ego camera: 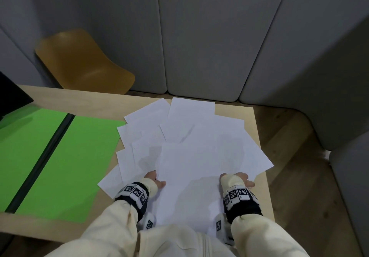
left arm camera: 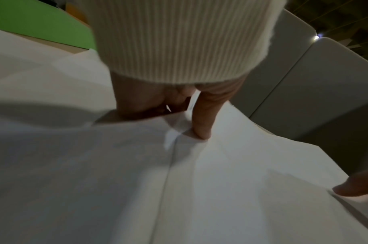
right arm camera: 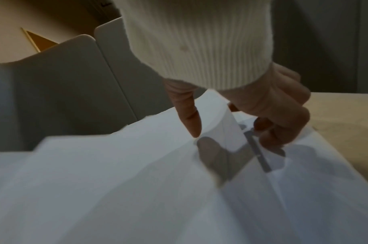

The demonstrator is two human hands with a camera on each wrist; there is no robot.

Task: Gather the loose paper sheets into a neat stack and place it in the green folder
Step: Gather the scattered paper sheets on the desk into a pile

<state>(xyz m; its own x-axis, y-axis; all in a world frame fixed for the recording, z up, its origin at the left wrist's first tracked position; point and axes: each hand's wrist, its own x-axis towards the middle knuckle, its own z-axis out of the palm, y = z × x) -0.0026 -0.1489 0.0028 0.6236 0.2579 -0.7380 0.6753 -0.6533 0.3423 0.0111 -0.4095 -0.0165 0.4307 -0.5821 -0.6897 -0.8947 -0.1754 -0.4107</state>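
Two hands at work, each pinching a side edge of the top sheet (ego camera: 189, 179) of the spread.

Item, left hand (ego camera: 154, 179): thumb on top of the paper, fingers tucked beneath its left edge; a pinching grip. In the left wrist view the thumb (left arm camera: 206, 118) presses the surface and puckers it.

Item, right hand (ego camera: 242, 179): thumb (right arm camera: 189, 115) on top, fingers (right arm camera: 283, 118) curled below the right edge; also pinching.

Item, sheets (ego camera: 199, 129): many, fanned and overlapping beyond and to both sides of the grips, some corners past the desk (ego camera: 79, 95) edge on the right.

Item, folder (ego camera: 60, 157): lying open and flat, left of the left grip, its near page touching the outermost sheets.

Handling note, as judgement: the gathering is barely begun. Best to ease thumb pressure so the paper does not crease, sweep both grips inward to draw outliers under one pile, then stand the pile on edge and tap it square. Overhanging right-hand sheets risk sliding off; collect those first.

Item, chair (ego camera: 83, 61): beyond the desk, not involved.
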